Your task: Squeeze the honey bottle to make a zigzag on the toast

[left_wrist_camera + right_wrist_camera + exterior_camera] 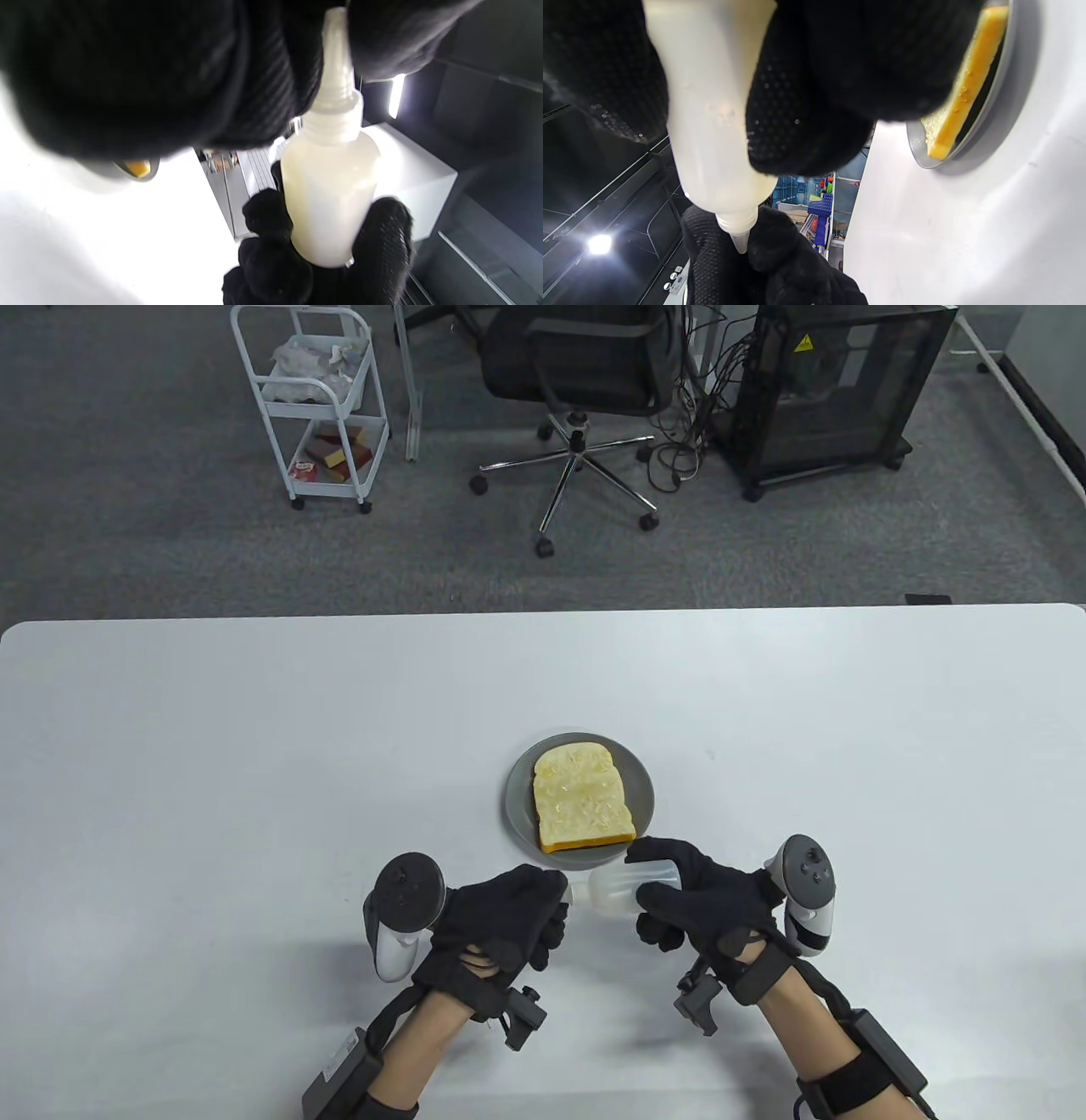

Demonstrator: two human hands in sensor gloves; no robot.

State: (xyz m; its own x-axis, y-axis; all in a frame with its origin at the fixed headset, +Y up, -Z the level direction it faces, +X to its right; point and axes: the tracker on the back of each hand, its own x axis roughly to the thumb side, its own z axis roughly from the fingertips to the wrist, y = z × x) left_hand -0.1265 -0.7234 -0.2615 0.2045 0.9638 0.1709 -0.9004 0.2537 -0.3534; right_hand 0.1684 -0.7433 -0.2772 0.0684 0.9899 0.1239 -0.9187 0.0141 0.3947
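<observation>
A slice of toast (583,796) with a glossy top lies on a grey plate (515,806) at the table's middle. A translucent honey bottle (615,891) is held on its side just in front of the plate, nozzle pointing left. My right hand (652,892) grips the bottle's body. My left hand (558,899) pinches the nozzle tip. In the left wrist view the nozzle (337,51) runs up between my left fingers (169,76). In the right wrist view my fingers (806,106) wrap the bottle (708,106), with the toast (963,84) beside them.
The white table (212,772) stretches wide to the left, right and beyond the plate. On the floor behind it stand a white cart (314,398), an office chair (577,373) and a black cabinet (840,390).
</observation>
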